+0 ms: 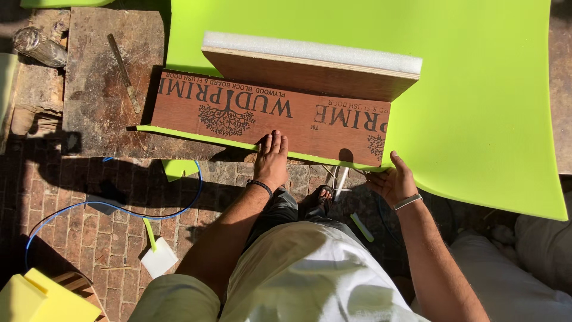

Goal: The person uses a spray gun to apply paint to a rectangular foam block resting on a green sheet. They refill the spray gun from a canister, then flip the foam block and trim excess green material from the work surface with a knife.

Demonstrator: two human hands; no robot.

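A brown plywood board [310, 122] with dark printing lies on a large lime-green sheet [476, 89]. A second plywood piece [310, 74] topped with a white foam strip [310, 52] rests on it further back. My left hand [271, 160] presses flat on the board's near edge, fingers together. My right hand [393, 182] grips the near edge of the green sheet at the board's right corner, thumb on top.
A rusty metal plate [101, 89] with a thin rod [124, 71] lies at left, a glass jar [39, 46] beyond it. A blue cable [113, 206] loops over the brick floor. Green offcuts [179, 168], a white scrap [158, 257] and yellow foam [36, 298] lie below.
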